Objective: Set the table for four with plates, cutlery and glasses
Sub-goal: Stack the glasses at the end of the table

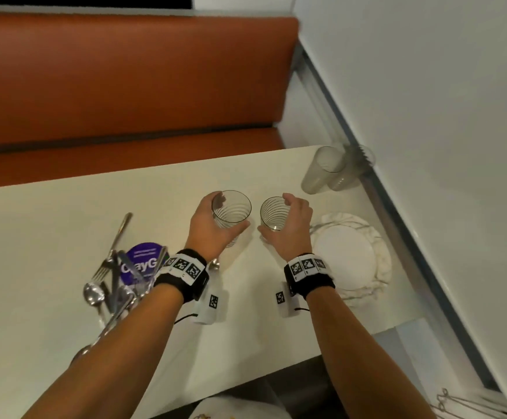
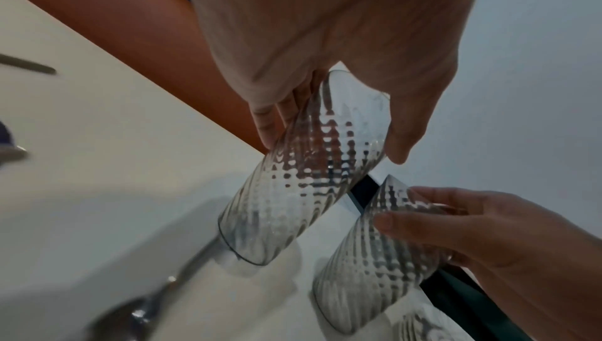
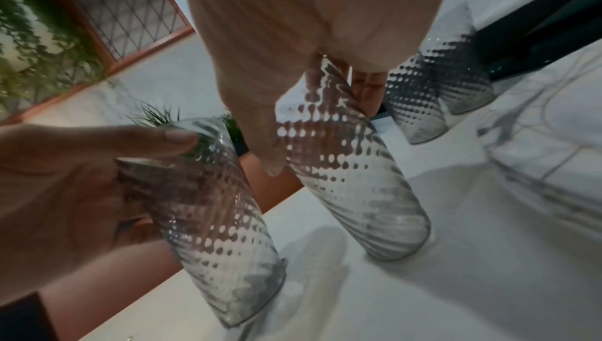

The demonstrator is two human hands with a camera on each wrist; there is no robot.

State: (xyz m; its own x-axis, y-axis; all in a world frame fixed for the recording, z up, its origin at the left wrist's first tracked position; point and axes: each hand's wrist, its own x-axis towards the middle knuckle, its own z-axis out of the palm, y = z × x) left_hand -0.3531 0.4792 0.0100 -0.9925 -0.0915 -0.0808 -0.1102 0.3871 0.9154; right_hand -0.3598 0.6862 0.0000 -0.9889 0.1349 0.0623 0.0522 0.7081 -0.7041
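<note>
My left hand [image 1: 216, 225] grips a clear ribbed glass [image 1: 231, 208] near its rim, over the middle of the cream table [image 1: 34, 237]. In the left wrist view that left glass [image 2: 293, 179] hangs tilted, its base just above the tabletop. Beside it, my right hand [image 1: 291, 225] grips a second ribbed glass [image 1: 274, 214], whose base sits close to the table [image 3: 358, 205]. Two more glasses [image 1: 324, 170] stand at the far right corner. A stack of white marbled plates [image 1: 352, 255] lies right of my right wrist. Cutlery [image 1: 110, 282] is piled at the left.
A purple round coaster [image 1: 141, 261] lies under the cutlery pile. An orange bench [image 1: 125, 86] runs behind the table. A white wall with a metal rail [image 1: 397, 222] borders the table's right edge. A wire rack [image 1: 469, 406] shows at bottom right.
</note>
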